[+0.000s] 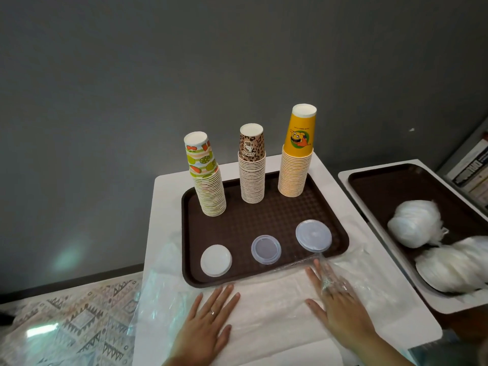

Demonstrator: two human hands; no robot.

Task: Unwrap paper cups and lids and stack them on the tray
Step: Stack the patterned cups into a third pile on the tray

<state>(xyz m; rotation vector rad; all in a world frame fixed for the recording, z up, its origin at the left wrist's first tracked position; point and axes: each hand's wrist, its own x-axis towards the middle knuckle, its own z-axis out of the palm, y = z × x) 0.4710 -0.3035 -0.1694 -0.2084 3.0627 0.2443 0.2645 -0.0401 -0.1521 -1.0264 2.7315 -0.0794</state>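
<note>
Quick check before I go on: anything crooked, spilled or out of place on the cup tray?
The fruit-print cup stack at the brown tray's back left leans left at the top; the other two stand straight. Loose clear wrap drapes over the tray's front right rim and the right hand. Nothing spilled.

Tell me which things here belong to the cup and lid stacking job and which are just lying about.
Job: three cup stacks, three lid piles, brown tray, wrapped bundles on second tray, loose plastic wrap.
Lying about: patterned cloth, books.
</note>
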